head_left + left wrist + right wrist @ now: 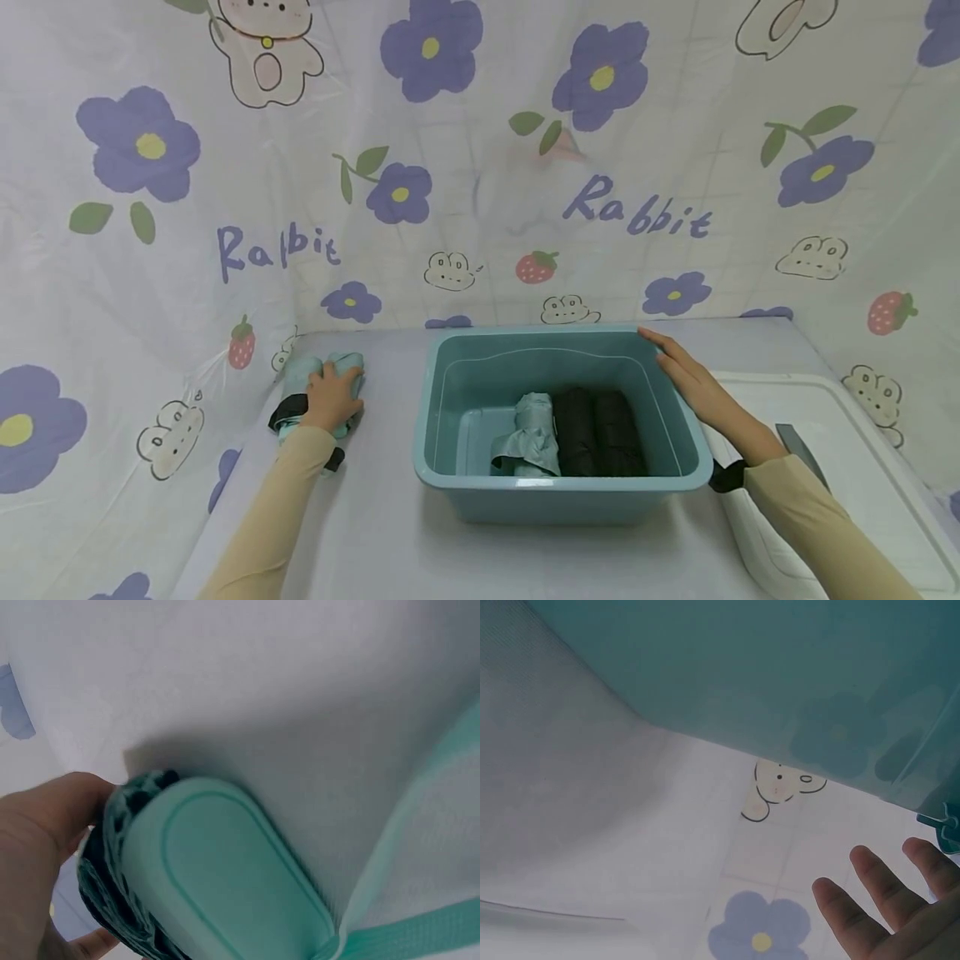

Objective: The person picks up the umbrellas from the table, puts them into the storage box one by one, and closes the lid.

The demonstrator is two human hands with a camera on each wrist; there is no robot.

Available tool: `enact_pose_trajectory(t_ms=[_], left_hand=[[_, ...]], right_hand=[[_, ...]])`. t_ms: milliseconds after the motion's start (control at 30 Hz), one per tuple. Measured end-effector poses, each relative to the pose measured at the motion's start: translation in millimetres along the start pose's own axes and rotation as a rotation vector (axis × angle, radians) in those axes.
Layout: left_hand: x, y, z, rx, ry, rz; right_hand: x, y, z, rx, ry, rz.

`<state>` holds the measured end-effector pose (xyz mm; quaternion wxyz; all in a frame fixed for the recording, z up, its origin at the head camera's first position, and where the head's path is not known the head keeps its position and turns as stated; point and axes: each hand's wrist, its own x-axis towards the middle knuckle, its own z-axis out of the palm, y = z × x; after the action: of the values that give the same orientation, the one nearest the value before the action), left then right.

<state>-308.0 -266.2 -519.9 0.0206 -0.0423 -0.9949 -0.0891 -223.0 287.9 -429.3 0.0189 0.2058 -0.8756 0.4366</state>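
At the far left of the table, my left hand [333,398] grips a folded mint-green umbrella [225,862]. The left wrist view shows its smooth oval end, a strap [420,930], and thumb and fingers on either side of the dark pleated fabric. Light-teal bundled fabric [298,377] with a black band lies under and beside this hand. My right hand [693,387] rests on the right rim of a blue-green plastic bin [540,504], fingers extended. Inside the bin lie a light-blue folded umbrella [534,429] and two black rolled bundles [576,433], side by side towards the right.
A white lid-like panel [862,508] with a raised edge lies right of the bin, partly under the right forearm. A grey strip [798,450] shows on it. Printed curtains [487,167] with flowers and rabbits hang behind and at both sides of the white table [382,533].
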Motion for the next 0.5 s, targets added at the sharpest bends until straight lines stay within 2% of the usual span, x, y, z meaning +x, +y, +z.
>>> enact_pose_trajectory(t_ms=[267,500], left_hand=[[6.1,-2.9,1.1,0.021,-0.036,-0.014],[4.4,-1.3,-3.5,0.016,-0.065,-0.017]], right_hand=[[-1.0,-1.6,-1.1,0.014,-0.002,-0.001],[-0.1,-2.5,0.0,0.026,-0.003,-0.013]])
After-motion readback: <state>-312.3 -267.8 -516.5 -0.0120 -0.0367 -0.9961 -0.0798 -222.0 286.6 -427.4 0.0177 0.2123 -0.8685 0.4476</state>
